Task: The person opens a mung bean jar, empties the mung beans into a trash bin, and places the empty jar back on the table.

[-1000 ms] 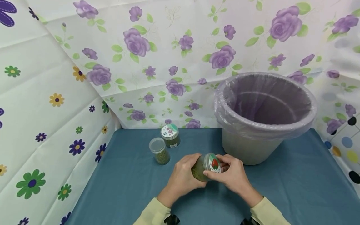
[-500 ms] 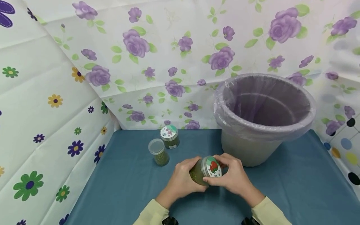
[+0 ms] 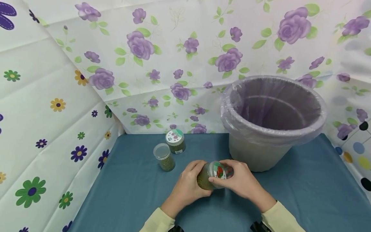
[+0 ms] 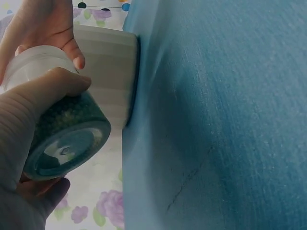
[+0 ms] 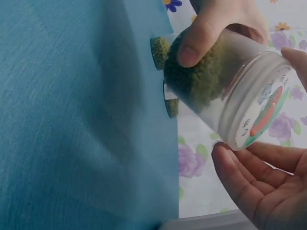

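A clear plastic jar [image 3: 204,179] partly filled with small green grains is tilted sideways above the blue cloth. My left hand [image 3: 188,183] grips it round the body, with the thumb [image 5: 190,53] across its side in the right wrist view. The screw lid [image 3: 218,170], printed with a red strawberry, faces right and sits on the jar's mouth. My right hand [image 3: 240,180] holds this lid at its rim between thumb and fingers. The left wrist view shows the jar's round base [image 4: 67,149].
Behind my left hand stand a small clear-lidded jar [image 3: 166,162] of green grains and a wider jar [image 3: 177,146] with a printed lid. A large bin [image 3: 258,154] lined with a purple plastic bag [image 3: 313,132] stands at the back right. Flowered sheets [image 3: 162,42] enclose the table.
The right hand has turned about the lid, its wrist shifting slightly right. The jar has tipped a little back and forth in the left hand.
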### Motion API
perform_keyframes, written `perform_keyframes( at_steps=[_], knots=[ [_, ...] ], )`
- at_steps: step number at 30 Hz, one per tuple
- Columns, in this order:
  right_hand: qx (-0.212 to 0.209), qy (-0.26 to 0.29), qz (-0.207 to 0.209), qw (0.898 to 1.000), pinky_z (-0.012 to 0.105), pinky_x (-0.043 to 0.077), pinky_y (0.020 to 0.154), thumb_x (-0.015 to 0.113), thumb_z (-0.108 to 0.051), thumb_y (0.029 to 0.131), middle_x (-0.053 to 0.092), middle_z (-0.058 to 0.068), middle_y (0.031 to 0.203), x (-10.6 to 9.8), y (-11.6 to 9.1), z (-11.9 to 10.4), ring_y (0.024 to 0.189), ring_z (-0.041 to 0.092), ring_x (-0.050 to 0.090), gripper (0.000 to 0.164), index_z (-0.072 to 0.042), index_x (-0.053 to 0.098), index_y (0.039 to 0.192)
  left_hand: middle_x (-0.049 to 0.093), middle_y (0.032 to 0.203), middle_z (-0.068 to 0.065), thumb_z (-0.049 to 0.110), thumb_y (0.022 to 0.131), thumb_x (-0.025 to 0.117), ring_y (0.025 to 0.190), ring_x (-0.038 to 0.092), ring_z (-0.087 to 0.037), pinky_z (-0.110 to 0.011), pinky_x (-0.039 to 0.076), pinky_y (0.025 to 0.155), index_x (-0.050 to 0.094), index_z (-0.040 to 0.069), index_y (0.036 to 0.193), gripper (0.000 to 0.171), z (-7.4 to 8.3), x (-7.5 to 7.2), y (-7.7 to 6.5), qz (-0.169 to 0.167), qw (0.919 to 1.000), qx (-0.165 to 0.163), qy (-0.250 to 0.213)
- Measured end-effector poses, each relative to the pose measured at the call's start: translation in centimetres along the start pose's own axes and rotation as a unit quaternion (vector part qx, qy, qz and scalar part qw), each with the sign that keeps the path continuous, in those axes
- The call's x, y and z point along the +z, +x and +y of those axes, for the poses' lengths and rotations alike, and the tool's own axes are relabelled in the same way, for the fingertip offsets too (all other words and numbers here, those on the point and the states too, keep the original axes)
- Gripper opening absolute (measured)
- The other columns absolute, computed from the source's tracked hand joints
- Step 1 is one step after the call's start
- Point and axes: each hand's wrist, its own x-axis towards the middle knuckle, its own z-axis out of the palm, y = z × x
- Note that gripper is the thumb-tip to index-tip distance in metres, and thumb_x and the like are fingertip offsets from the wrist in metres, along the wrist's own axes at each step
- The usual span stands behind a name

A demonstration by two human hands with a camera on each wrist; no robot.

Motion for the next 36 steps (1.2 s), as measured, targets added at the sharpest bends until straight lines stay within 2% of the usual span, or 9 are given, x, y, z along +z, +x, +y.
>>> perform_keyframes(
  at_steps=[4,9,12,15,18,22,27,33,36],
  knots=[
    [-0.018,0.005,-0.024,1.000,0.021,0.054,0.062,0.073,-0.066,0.061,0.062,-0.012,0.099,0.0,0.1,-0.1,0.080,0.007,0.061,0.069,-0.027,0.059,0.117,0.053,0.128,0.004,0.045,0.063,0.082,0.111,0.054,-0.011,-0.029,0.054,0.086,0.044,0.024,0.136,0.085,-0.1,0.0,-0.2,-0.009,0.9999,-0.011,0.001],
    [-0.049,-0.003,-0.040,0.998,0.022,0.055,0.069,0.075,-0.062,0.064,0.055,-0.016,0.115,0.0,0.2,-0.2,0.090,0.004,0.058,0.073,-0.030,0.052,0.126,0.054,0.128,0.004,0.045,0.064,0.081,0.110,0.055,-0.011,-0.029,0.054,0.085,0.045,0.021,0.137,0.085,-0.3,0.0,-0.2,-0.019,0.9995,-0.020,-0.013],
    [-0.035,-0.020,-0.038,0.998,0.022,0.055,0.069,0.073,-0.065,0.064,0.053,-0.015,0.120,0.1,0.2,-0.5,0.094,0.003,0.057,0.079,-0.030,0.049,0.130,0.053,0.128,0.004,0.044,0.064,0.082,0.110,0.055,-0.011,-0.030,0.054,0.085,0.044,0.020,0.137,0.086,-0.5,0.0,-0.1,-0.015,0.9996,-0.021,-0.014],
    [-0.012,-0.036,-0.029,0.999,0.022,0.053,0.065,0.071,-0.069,0.062,0.055,-0.012,0.117,0.3,0.4,-0.9,0.092,0.006,0.058,0.082,-0.027,0.051,0.130,0.052,0.129,0.004,0.043,0.064,0.082,0.111,0.054,-0.012,-0.030,0.054,0.086,0.043,0.019,0.137,0.086,-0.6,-0.1,-0.2,-0.008,0.9997,-0.020,-0.013],
    [0.003,-0.033,-0.026,0.999,0.022,0.052,0.062,0.071,-0.069,0.061,0.059,-0.011,0.110,0.4,0.5,-1.1,0.088,0.009,0.059,0.079,-0.025,0.054,0.125,0.052,0.129,0.003,0.042,0.064,0.082,0.112,0.054,-0.012,-0.031,0.054,0.087,0.043,0.018,0.138,0.087,-0.8,-0.2,-0.2,-0.003,0.9998,-0.016,-0.013],
    [-0.010,-0.028,-0.037,0.999,0.020,0.052,0.061,0.074,-0.065,0.062,0.059,-0.012,0.106,0.4,0.6,-1.1,0.087,0.008,0.059,0.073,-0.026,0.055,0.122,0.050,0.130,0.004,0.042,0.063,0.083,0.113,0.052,-0.012,-0.031,0.053,0.087,0.044,0.020,0.137,0.086,-0.9,-0.1,-0.3,0.005,0.9999,-0.012,-0.003],
    [-0.033,-0.023,-0.044,0.998,0.017,0.053,0.063,0.076,-0.061,0.063,0.057,-0.012,0.111,0.4,0.6,-1.0,0.090,0.007,0.060,0.077,-0.025,0.052,0.126,0.047,0.129,0.004,0.043,0.060,0.084,0.113,0.048,-0.011,-0.033,0.053,0.089,0.046,0.021,0.134,0.086,-1.1,0.0,-0.4,0.017,0.9997,-0.008,0.015],
    [0.001,-0.035,-0.021,0.999,0.021,0.052,0.062,0.071,-0.070,0.060,0.058,-0.012,0.107,0.8,0.8,-1.2,0.087,0.008,0.059,0.076,-0.027,0.055,0.121,0.049,0.127,0.003,0.042,0.060,0.085,0.110,0.050,-0.012,-0.034,0.053,0.088,0.046,0.016,0.135,0.089,-1.3,0.1,-0.4,0.018,0.9996,-0.014,0.017],
    [0.001,-0.040,-0.018,0.999,0.020,0.052,0.063,0.072,-0.069,0.062,0.058,-0.012,0.108,0.9,0.8,-1.2,0.087,0.008,0.059,0.073,-0.028,0.055,0.120,0.049,0.127,0.002,0.042,0.060,0.085,0.111,0.050,-0.012,-0.034,0.053,0.088,0.045,0.016,0.136,0.090,-1.4,0.1,-0.4,0.014,0.9996,-0.017,0.019]
  ],
)
